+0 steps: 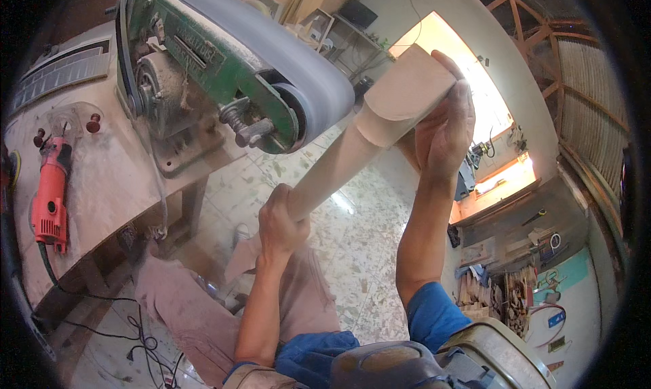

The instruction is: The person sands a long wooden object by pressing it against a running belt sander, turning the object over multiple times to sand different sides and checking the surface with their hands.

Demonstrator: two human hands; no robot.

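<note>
I hold a pale, shaped wooden piece (339,158) slantwise in front of me, its narrow shaft low and its wide, blocky end with a curved step high. My left hand (283,221) is wrapped round the shaft's lower end. Around the far side and edge of the blocky end, my right hand (447,128) grips it, with some fingers hidden behind the wood. Just left of the piece stands a green belt sander (203,63). Its grey belt (298,50) looks smeared, as if running, and a gap shows between belt and wood.
A red power tool (51,199) with a clear base lies on the dusty workbench (108,179) at left. Its black cord (102,295) drops to the tiled floor (366,267), which is strewn with dust. Stacked wood scraps (517,297) lie at lower right.
</note>
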